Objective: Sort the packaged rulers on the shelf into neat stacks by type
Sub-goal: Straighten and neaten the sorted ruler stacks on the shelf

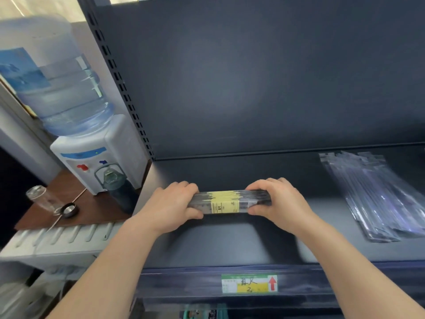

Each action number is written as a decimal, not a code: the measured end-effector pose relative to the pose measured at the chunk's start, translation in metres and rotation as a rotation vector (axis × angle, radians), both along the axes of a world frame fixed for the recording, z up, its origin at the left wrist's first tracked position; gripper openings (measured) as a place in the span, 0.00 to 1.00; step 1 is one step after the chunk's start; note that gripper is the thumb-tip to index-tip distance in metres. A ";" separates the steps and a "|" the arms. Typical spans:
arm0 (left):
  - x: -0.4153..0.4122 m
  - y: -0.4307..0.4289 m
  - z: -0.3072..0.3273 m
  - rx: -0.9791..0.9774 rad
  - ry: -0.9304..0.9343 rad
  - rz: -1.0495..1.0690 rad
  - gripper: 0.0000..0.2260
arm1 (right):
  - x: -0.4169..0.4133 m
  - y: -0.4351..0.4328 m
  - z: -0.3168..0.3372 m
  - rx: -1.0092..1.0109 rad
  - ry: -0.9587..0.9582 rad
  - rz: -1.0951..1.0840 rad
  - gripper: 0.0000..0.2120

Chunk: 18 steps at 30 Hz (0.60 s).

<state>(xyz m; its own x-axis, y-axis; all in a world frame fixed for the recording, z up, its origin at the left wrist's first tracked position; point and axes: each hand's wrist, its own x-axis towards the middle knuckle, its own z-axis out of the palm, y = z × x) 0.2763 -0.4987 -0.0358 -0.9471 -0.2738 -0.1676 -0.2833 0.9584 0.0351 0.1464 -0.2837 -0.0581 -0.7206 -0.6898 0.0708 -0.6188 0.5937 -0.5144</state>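
Note:
A stack of packaged rulers with yellow labels (226,201) is held level, crosswise, just above the dark shelf (230,242). My left hand (171,207) grips its left end, fingers curled over the top and thumb at the front. My right hand (279,201) grips its right end the same way. A second pile of rulers in clear sleeves (377,196) lies fanned and uneven on the shelf at the right, apart from both hands.
A price tag with a red arrow (249,283) sits on the shelf's front edge. Left of the shelf upright stand a water dispenser (92,155), a dark bottle (117,187) and a clear glass bottle (44,199) on a brown table.

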 end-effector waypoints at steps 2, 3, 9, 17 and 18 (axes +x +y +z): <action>0.004 -0.002 -0.005 0.041 0.034 0.025 0.20 | 0.001 -0.001 -0.002 0.038 -0.013 0.014 0.18; 0.007 -0.004 -0.008 0.069 0.082 0.056 0.23 | 0.002 0.000 -0.004 0.025 -0.010 0.009 0.18; 0.028 -0.010 -0.012 0.552 0.344 0.408 0.46 | 0.005 -0.003 -0.012 -0.138 -0.093 -0.077 0.27; 0.025 -0.004 -0.016 0.456 0.333 0.364 0.37 | 0.002 -0.005 -0.010 -0.141 -0.119 -0.035 0.22; 0.024 -0.003 -0.013 0.377 0.292 0.312 0.33 | 0.004 -0.005 -0.009 -0.155 -0.107 -0.028 0.19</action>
